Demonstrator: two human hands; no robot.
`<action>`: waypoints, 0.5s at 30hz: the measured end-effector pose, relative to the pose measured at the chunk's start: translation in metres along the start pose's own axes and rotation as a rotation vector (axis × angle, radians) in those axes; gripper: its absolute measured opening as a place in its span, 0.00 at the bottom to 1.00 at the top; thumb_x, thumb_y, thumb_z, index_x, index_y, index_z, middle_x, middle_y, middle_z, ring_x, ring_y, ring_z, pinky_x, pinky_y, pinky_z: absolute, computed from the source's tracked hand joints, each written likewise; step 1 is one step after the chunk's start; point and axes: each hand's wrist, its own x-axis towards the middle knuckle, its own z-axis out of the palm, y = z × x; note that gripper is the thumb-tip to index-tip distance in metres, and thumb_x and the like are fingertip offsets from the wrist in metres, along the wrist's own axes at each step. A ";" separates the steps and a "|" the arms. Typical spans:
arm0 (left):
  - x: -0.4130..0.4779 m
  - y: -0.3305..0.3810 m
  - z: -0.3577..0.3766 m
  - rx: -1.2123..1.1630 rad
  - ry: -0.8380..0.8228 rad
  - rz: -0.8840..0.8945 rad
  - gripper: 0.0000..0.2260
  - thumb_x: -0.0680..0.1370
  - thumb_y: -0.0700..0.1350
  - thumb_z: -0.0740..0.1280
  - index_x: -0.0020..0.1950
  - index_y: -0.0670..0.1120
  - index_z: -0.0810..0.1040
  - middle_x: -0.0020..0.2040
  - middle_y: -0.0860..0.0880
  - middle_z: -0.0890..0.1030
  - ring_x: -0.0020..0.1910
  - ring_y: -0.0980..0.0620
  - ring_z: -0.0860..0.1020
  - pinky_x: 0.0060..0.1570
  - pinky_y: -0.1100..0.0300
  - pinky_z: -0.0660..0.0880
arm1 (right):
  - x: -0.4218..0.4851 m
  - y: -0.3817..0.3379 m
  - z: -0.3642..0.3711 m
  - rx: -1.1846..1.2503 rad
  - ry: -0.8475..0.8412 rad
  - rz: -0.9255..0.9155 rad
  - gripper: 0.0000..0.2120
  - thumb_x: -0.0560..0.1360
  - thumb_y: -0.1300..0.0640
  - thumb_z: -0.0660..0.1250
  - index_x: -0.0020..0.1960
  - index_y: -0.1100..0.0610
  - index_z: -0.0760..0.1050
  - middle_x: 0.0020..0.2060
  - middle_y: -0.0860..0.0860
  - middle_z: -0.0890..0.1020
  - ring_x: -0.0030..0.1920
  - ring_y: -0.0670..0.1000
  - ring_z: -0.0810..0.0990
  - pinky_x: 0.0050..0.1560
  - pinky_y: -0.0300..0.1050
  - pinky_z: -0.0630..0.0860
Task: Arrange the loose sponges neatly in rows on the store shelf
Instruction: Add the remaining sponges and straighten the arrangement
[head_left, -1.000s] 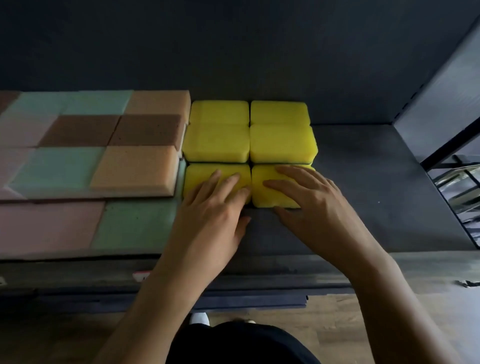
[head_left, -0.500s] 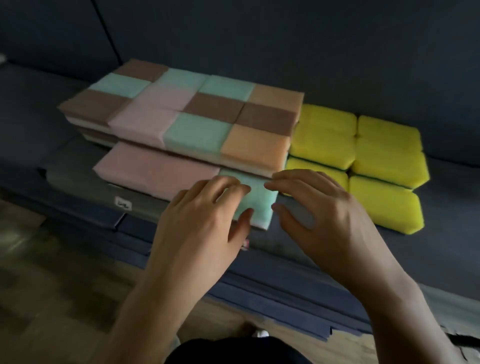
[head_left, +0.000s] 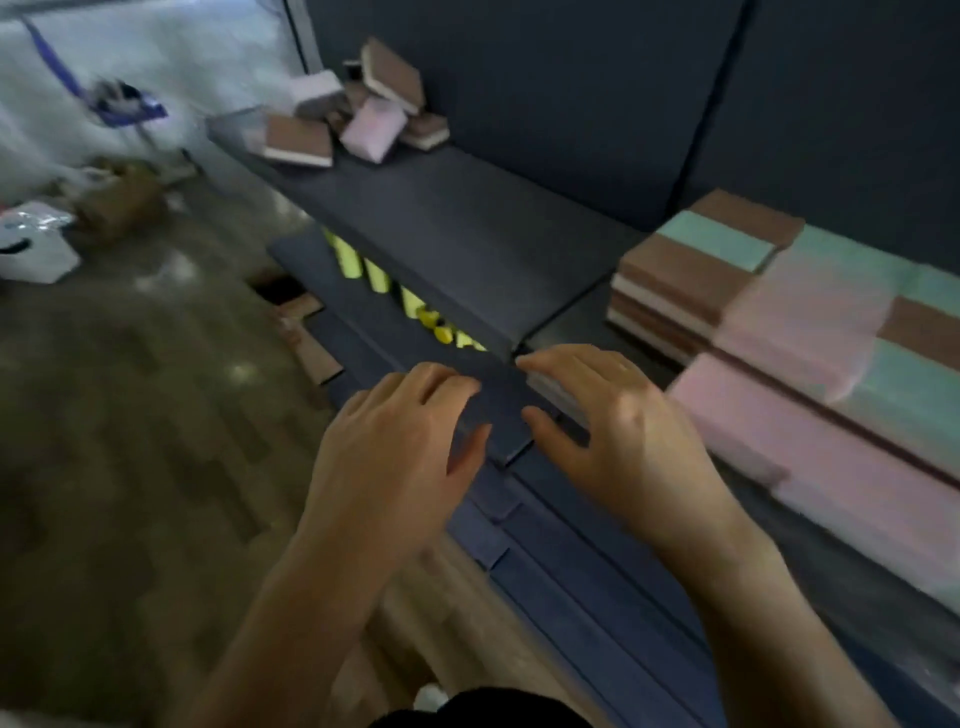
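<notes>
A jumbled pile of loose sponges (head_left: 358, 117), brown-topped and pale pink, lies at the far left end of the dark shelf (head_left: 457, 223). Neat stacked rows of pink, mint and brown sponges (head_left: 789, 322) fill the shelf section on the right. My left hand (head_left: 400, 447) and my right hand (head_left: 608, 421) hover side by side in front of the shelf edge, fingers relaxed and slightly bent, holding nothing. The image is motion-blurred.
Yellow items (head_left: 410, 301) show on a lower shelf under the dark board. Wooden floor on the left holds a brown paper bag (head_left: 119, 202) and a white bag (head_left: 36, 244). A dark back panel (head_left: 571, 88) rises behind the shelf.
The view has swung left: the yellow sponges that my hands were touching are out of sight and the loose pile has come into view. Both hands lifted off and travel left, empty.
</notes>
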 end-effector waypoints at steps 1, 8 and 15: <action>0.002 -0.021 -0.003 0.016 0.000 -0.028 0.15 0.75 0.53 0.67 0.60 0.49 0.79 0.55 0.52 0.80 0.50 0.50 0.80 0.46 0.54 0.75 | 0.015 -0.009 0.015 0.002 -0.003 -0.008 0.17 0.76 0.51 0.67 0.64 0.51 0.76 0.59 0.47 0.80 0.59 0.52 0.79 0.53 0.53 0.79; 0.046 -0.130 -0.017 0.105 -0.036 -0.128 0.16 0.75 0.52 0.67 0.62 0.50 0.78 0.56 0.52 0.80 0.51 0.50 0.79 0.46 0.58 0.73 | 0.117 -0.053 0.093 0.028 -0.094 -0.049 0.19 0.76 0.52 0.69 0.66 0.52 0.75 0.60 0.47 0.79 0.60 0.51 0.78 0.53 0.51 0.79; 0.145 -0.211 0.005 0.085 -0.041 -0.153 0.17 0.78 0.54 0.65 0.65 0.51 0.74 0.61 0.52 0.77 0.58 0.49 0.77 0.50 0.53 0.73 | 0.250 -0.043 0.139 -0.022 -0.149 -0.051 0.19 0.78 0.51 0.66 0.68 0.51 0.72 0.63 0.48 0.77 0.62 0.52 0.74 0.56 0.48 0.73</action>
